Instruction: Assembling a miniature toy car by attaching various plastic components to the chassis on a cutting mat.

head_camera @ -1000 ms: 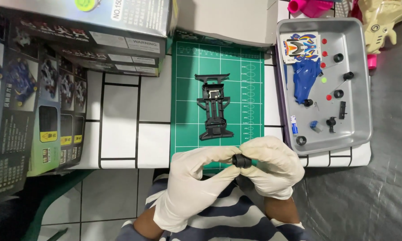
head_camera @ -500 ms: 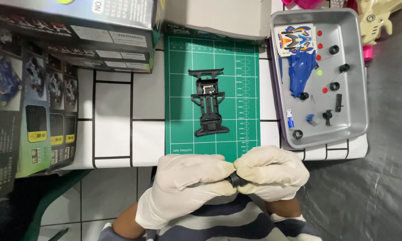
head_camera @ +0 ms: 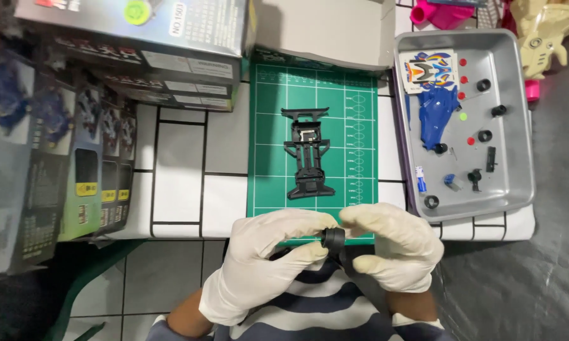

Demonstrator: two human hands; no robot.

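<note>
Small black wheel (head_camera: 333,239) — round, rubbery-looking — pinched between left hand (head_camera: 269,268) and right hand (head_camera: 390,245), both in white gloves, just off the table's near edge. Since a second ago the hands have closed tighter round it, hardly shifting: fitting continues. Black chassis (head_camera: 310,153) lies untouched on the green mat (head_camera: 269,126); grey tray (head_camera: 518,126) at the right edge.

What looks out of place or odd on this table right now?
Nothing stands out. The black car frame lies flat on the green mat, small parts sit inside the grey tray, and both gloved hands hold a small black wheel.
</note>
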